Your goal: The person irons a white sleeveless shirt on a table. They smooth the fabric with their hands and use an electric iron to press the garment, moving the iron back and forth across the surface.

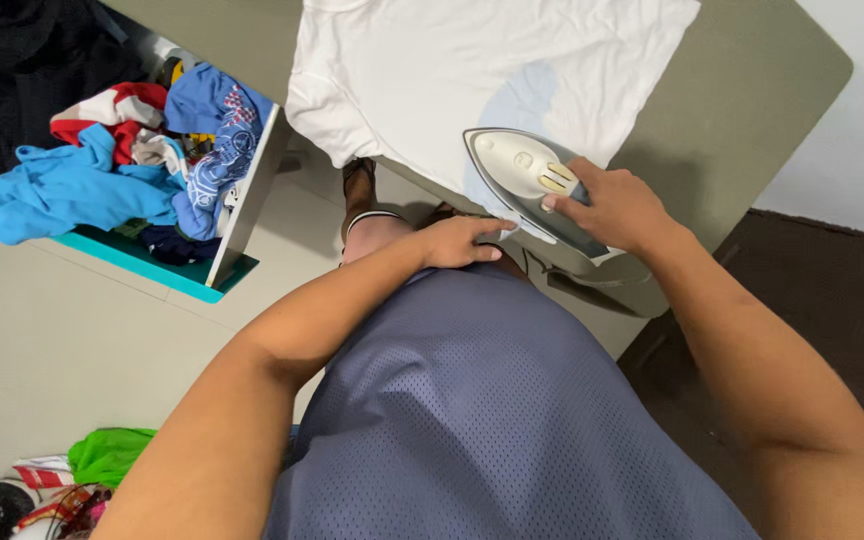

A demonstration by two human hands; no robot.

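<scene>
A white T-shirt (452, 60) lies spread on a grey-green ironing board (752, 90). My right hand (617, 205) grips the handle of a white and grey iron (517, 165), which rests flat on the shirt near the board's front edge. My left hand (462, 242) pinches the shirt's hem at the board's edge, just below the iron's left side. A pale bluish patch (522, 95) shows on the shirt beyond the iron's tip.
A teal-edged shelf (152, 262) at the left holds a pile of clothes (122, 160) in blue, red and white. Dark clothing hangs at the top left. Green and patterned garments (102, 455) lie on the tiled floor at the bottom left. A dark mat (832, 290) lies at the right.
</scene>
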